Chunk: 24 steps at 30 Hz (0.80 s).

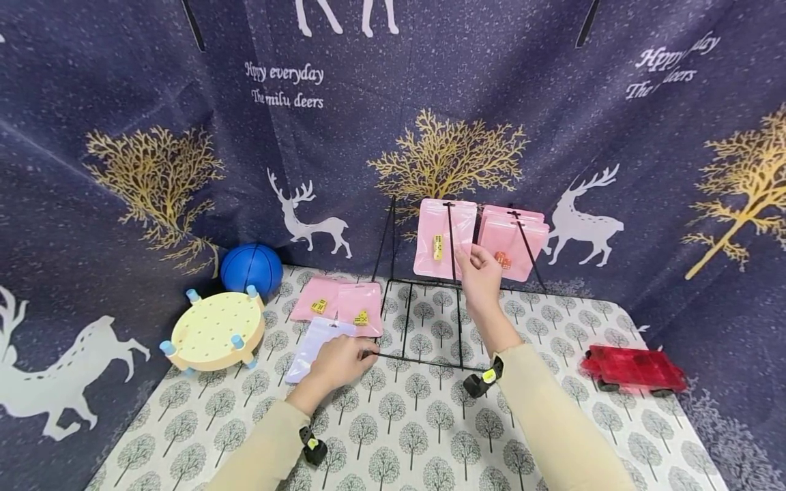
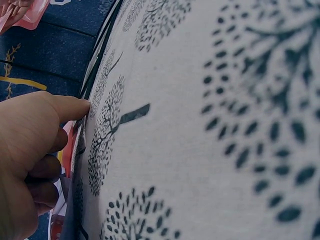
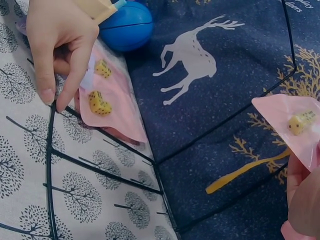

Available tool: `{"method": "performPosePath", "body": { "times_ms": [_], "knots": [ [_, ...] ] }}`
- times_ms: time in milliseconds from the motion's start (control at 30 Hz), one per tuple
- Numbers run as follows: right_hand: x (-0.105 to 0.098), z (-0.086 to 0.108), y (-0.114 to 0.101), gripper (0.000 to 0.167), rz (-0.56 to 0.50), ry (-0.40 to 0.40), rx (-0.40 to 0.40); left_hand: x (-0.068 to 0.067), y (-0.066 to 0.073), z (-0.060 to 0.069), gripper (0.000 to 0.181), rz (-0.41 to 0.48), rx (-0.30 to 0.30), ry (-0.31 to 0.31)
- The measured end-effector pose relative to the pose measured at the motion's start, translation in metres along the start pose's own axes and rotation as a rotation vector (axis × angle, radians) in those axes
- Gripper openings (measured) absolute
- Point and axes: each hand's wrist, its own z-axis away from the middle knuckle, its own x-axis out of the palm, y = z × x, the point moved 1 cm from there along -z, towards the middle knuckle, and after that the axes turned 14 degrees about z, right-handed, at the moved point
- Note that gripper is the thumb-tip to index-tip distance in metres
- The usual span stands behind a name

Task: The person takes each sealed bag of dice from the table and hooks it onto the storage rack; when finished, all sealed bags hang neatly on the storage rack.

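The bags [image 1: 430, 232] were pink, but one bag [image 1: 310, 349] was light purple. The yellow dice [image 3: 100, 103] had black dots. The rack [image 3: 106, 172] was black, the ball [image 1: 252, 268] blue. White cloth [image 1: 399, 450] had grey trees [image 1: 417, 385]; the dark blue curtain [image 1: 344, 136] had white deer [image 1: 589, 224].

On a table [image 1: 417, 443] before a backdrop [image 1: 344, 146], a wire rack [image 1: 428, 362] stands at center, one zip bag [image 1: 430, 225] hanging on its left side, two overlapping pouches [image 1: 511, 239] on its right. Three bags [image 1: 362, 300] lie just left of the rack; farther left, a pegboard [image 1: 217, 331] sits before a basketball [image 1: 252, 268]. A toy car [image 1: 635, 368] rests far right.
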Motion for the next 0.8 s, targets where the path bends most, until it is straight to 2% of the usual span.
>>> {"method": "performPosePath", "body": {
  "times_ms": [300, 467, 800],
  "knots": [
    [0.006, -0.003, 0.001, 0.025, -0.032, 0.019, 0.048, 0.002, -0.002, 0.0, 0.02, -0.003, -0.011, -0.004],
    [0.007, -0.004, 0.001, 0.027, -0.051, 0.026, 0.048, 0.001, -0.001, 0.0, 0.02, -0.002, -0.005, -0.003],
    [0.007, -0.006, 0.01, 0.027, -0.012, 0.049, 0.073, 0.002, -0.001, 0.0, 0.02, -0.015, -0.006, 0.007]
  ]
}}
